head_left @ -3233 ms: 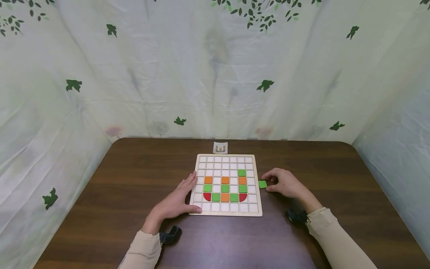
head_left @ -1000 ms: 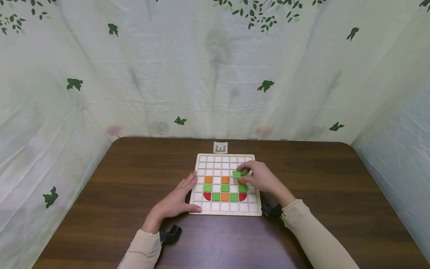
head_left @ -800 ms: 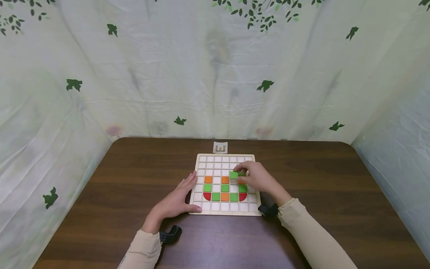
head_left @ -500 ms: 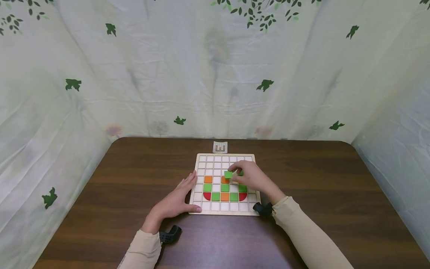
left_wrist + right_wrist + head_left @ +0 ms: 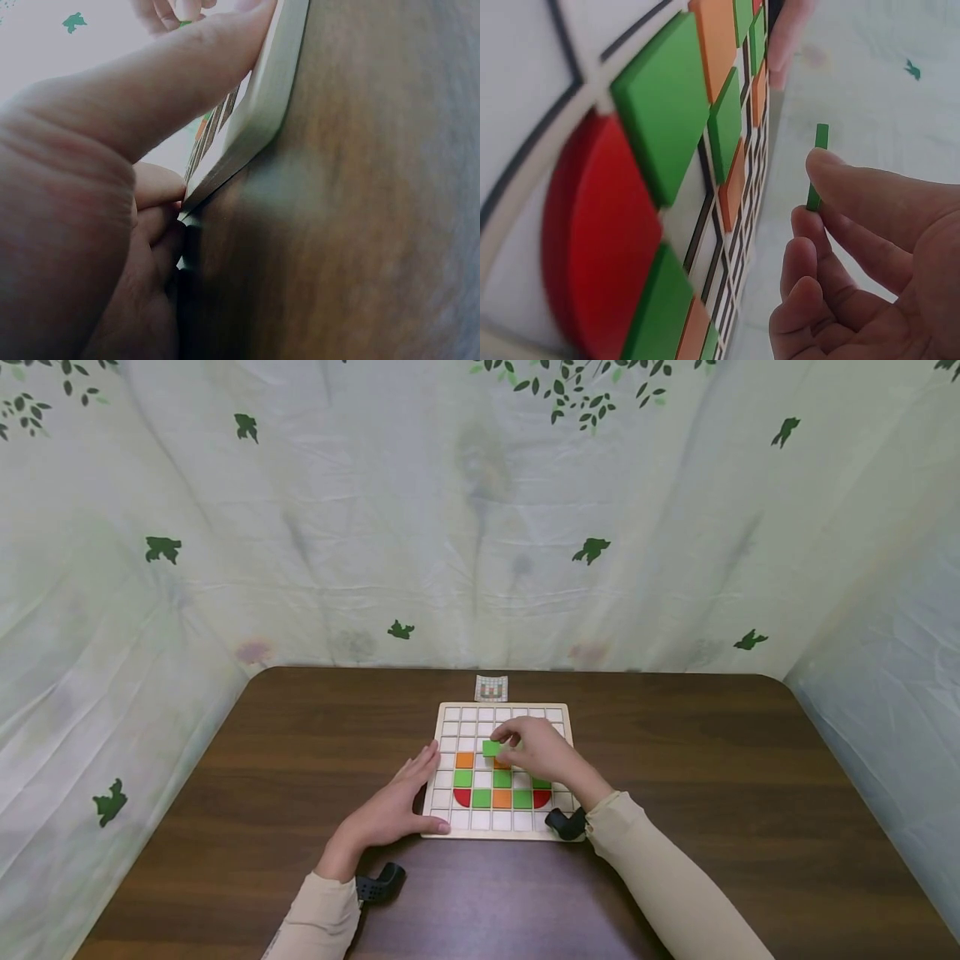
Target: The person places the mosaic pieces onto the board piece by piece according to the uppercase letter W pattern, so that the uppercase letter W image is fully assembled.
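A wooden board (image 5: 451, 727) with a white square grid lies mid-table, bearing green, orange and red tiles. My left hand (image 5: 392, 806) grips its near left corner, thumb over the front edge and fingers along the left side. Between thumb and fingertips my right hand (image 5: 543, 752) pinches a green square tile (image 5: 491, 748) above the grid. From the right wrist, that tile (image 5: 822, 135) shows edge-on, apart from the board. Below it sit an orange tile (image 5: 465, 761) at left and another, partly covered by my fingers. Rounded red tiles (image 5: 462, 797) end the lowest tile row.
A small printed card (image 5: 491, 688) lies just behind the board, near the back edge of the brown table (image 5: 337, 718). A pale curtain (image 5: 315, 568) with leaf prints hangs behind and at both sides. Dark devices (image 5: 381, 883) are strapped to both wrists.
My right hand has carried the green tile from beside the board's right edge leftward over the grid, to the middle columns. The left hand and the board have stayed in place.
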A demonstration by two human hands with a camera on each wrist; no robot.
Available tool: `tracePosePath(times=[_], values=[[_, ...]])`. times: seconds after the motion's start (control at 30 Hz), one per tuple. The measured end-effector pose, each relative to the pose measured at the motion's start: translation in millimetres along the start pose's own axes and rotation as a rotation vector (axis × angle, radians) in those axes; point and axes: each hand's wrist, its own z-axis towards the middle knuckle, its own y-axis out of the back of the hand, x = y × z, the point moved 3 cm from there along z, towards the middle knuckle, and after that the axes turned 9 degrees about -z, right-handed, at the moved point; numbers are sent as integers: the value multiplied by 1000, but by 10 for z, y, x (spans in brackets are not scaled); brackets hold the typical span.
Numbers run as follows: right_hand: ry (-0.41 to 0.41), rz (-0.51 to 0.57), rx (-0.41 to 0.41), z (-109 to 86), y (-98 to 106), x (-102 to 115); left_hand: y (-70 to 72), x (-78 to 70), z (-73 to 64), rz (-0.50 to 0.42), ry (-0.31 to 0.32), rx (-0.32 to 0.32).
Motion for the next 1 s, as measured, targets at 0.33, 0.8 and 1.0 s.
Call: tracePosePath(times=[0.33, 0.8, 1.0], values=[[0, -52, -3, 130, -75, 109, 0, -9, 0, 2, -27, -2], [-9, -89, 16, 318, -178, 120, 6, 1, 0, -6, -19, -6], [-2, -94, 17, 359, -192, 124, 3, 5, 4, -4, -5, -5]])
